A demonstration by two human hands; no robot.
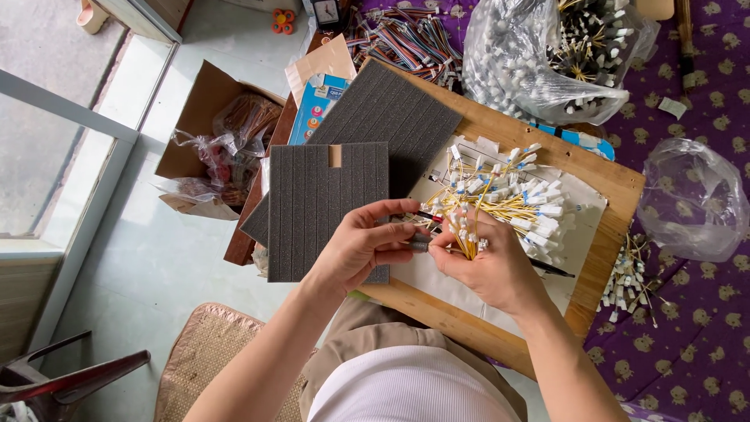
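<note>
Yellow wires, grey foam, purple patterned cloth

A bundle of thin yellow wires, each tipped with a small white plastic connector, fans upward and to the right from a gathered point. The gathered ends sit pinched in the right hand, above a white sheet on the wooden board. The left hand touches the gathered end from the left.
</note>
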